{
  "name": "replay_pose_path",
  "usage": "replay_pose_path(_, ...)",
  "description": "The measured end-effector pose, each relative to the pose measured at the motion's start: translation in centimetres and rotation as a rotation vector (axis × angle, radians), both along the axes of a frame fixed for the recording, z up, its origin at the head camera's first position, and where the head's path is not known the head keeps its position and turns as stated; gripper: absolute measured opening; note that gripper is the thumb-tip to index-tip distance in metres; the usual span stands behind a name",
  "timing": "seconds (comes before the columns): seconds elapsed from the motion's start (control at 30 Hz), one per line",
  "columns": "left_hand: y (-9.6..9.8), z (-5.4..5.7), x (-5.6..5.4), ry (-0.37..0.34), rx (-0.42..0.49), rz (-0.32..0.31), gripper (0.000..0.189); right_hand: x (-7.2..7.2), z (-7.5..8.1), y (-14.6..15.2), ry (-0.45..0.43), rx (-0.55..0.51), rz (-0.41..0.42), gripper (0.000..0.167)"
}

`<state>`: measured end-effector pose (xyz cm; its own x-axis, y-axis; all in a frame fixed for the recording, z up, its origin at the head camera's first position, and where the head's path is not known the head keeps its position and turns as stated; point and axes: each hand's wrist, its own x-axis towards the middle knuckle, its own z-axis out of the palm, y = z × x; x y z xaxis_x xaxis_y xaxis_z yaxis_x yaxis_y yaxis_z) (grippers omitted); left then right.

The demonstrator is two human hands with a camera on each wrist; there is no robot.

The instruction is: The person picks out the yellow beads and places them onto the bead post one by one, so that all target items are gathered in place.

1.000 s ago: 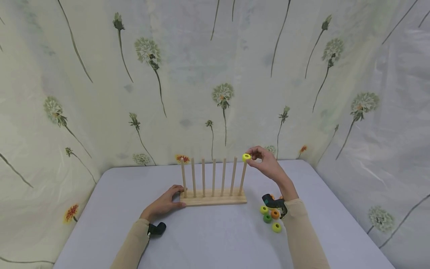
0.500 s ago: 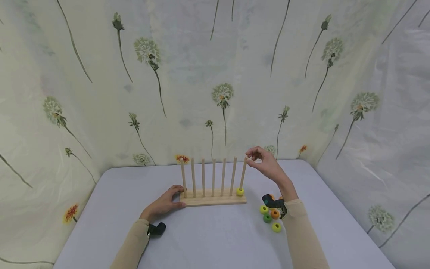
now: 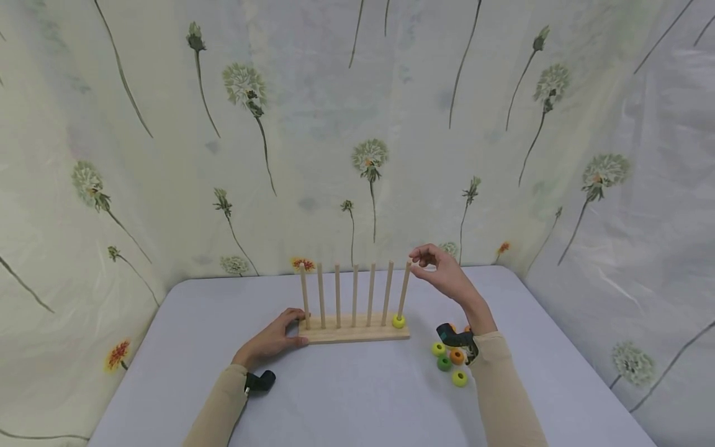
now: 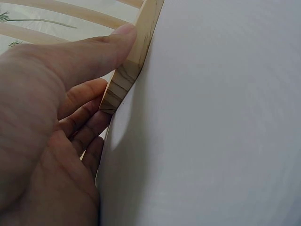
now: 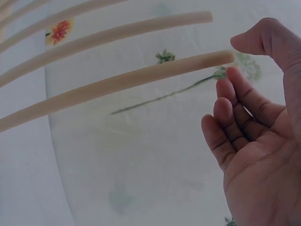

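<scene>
In the middle of the frame, the left hand (image 3: 272, 341) grips the end of the wooden rack (image 3: 354, 333), likely to keep it steady on the smooth bench (image 3: 346, 397). The right hand (image 3: 441, 268) hangs empty, fingers loosely bent, by the last thin round peg (image 3: 403, 292). A yellow ring (image 3: 398, 321) sits at that peg's foot. More little rings (image 3: 450, 361) lie lower right.

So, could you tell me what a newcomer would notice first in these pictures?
Probably the wooden peg rack mid-table, with a single yellow ring at the foot of its rightmost peg. The right hand hovers empty by that peg's tip, the left hand grips the rack's left end, and loose coloured rings lie to the right.
</scene>
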<state>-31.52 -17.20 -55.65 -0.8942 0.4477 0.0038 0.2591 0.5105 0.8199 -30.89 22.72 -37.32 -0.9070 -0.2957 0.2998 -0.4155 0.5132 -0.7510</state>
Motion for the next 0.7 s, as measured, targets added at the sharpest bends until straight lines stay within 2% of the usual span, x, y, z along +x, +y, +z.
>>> replay_pose_path(0.4, -0.1, -0.2, -0.1, -0.014, 0.005, 0.011, 0.067, 0.6, 0.3, 1.2, -0.002, 0.029, -0.021, 0.029)
replay_pose_path(0.63, 0.0, -0.2, -0.1, -0.005, 0.014, -0.004, 0.066, -1.5, -2.8, 4.2, 0.006, 0.027, -0.036, 0.030)
replay_pose_path(0.7, 0.0, -0.2, -0.1, -0.006, 0.006, -0.003, 0.068, -1.4, -3.2, 4.7, 0.004, 0.040, -0.049, 0.030)
